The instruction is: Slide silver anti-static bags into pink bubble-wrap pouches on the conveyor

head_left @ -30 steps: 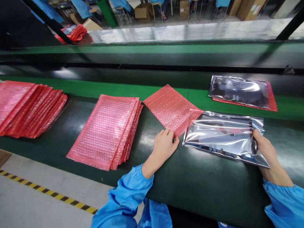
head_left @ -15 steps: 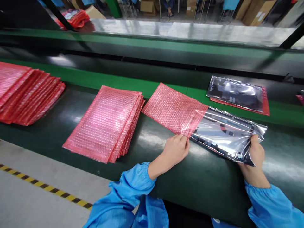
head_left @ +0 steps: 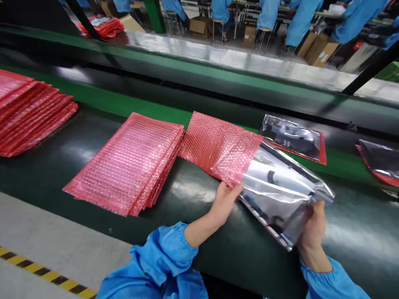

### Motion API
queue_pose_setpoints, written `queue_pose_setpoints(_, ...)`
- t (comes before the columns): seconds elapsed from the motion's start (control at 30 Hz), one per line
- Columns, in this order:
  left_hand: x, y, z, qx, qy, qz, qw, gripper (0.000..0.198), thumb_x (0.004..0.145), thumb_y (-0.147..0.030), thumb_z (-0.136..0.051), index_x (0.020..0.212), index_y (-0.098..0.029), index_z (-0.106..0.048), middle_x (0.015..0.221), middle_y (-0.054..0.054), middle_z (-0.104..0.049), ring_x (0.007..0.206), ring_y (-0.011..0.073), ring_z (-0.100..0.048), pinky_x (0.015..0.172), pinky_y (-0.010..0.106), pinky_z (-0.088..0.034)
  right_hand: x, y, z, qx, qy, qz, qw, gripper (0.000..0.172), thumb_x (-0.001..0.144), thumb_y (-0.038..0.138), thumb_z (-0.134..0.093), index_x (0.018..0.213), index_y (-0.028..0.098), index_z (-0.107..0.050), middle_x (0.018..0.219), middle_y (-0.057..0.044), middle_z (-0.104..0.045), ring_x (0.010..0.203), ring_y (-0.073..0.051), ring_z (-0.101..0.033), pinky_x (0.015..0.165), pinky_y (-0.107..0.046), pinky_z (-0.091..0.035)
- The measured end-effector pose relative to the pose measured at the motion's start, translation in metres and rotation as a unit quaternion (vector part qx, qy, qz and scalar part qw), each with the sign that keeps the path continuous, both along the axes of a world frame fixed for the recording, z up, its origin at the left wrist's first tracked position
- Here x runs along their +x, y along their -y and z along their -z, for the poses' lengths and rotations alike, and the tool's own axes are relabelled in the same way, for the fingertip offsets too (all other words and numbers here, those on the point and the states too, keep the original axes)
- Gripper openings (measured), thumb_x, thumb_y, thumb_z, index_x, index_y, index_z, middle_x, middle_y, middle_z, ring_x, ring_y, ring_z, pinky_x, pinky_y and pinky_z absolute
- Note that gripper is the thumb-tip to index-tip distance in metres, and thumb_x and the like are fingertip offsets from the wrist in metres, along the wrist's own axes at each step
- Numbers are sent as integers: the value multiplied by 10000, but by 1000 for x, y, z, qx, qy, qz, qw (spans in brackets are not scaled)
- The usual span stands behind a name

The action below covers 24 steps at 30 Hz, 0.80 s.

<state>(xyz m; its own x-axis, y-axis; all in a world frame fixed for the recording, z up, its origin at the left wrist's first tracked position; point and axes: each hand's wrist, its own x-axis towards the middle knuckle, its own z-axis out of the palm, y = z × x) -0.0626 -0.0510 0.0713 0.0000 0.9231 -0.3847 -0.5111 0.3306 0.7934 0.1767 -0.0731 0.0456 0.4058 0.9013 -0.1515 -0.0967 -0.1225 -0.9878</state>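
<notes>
My left hand (head_left: 225,199) pinches the open near edge of a pink bubble-wrap pouch (head_left: 218,145) that lies on the dark conveyor belt (head_left: 193,195). My right hand (head_left: 313,226) grips the near end of a shiny silver anti-static bag (head_left: 277,187). The far end of the silver bag sits inside the mouth of the pink pouch. Both arms wear blue sleeves.
A stack of pink bubble pouches (head_left: 131,162) lies to the left of my hands, and a second fanned pile (head_left: 28,110) at the far left. Silver bags on pink pouches (head_left: 294,139) (head_left: 378,160) rest at the right. People in blue coats (head_left: 296,16) sit beyond the line.
The silver bag has slid leftwards into the pink pouch and its near end has lifted. My left hand moved from the pouch's corner to holding its mouth. The view tilted upwards.
</notes>
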Motion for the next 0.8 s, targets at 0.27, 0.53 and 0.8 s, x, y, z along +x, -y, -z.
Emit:
queue_pose_setpoints(0.27, -36, 12, -17, -79, -7, -116, 990, 352, 579, -382, -826, 819, -172, -677, 672, -31, -653, 602, 126, -574, 596, 231, -461, 1, -25, -32, -50, 16, -175, 983, 543, 751, 699, -797, 950, 194, -774, 919, -140, -769, 698, -246, -724, 559, -319, -581)
queue_pose_setpoints(0.53, -50, 56, -1, -53, -79, -97, 991, 571, 634, -480, -876, 1080, -166, -708, 966, 59, -772, 875, 225, -697, 821, 307, -539, -37, -31, -37, -66, 130, -294, 945, 562, 738, 713, -797, 920, 182, -774, 827, -104, -742, 715, -217, -700, 592, -285, -587)
queue_pose_setpoints(0.8, -64, 79, 11, -40, -117, -96, 988, 573, 586, -592, -904, 959, -179, -770, 1021, 106, -793, 1125, 342, -699, 991, 387, -546, -46, -17, -24, 97, 261, -333, 901, 414, 952, 571, -607, 841, 216, -789, 730, -56, -714, 614, -186, -668, 580, -242, -550)
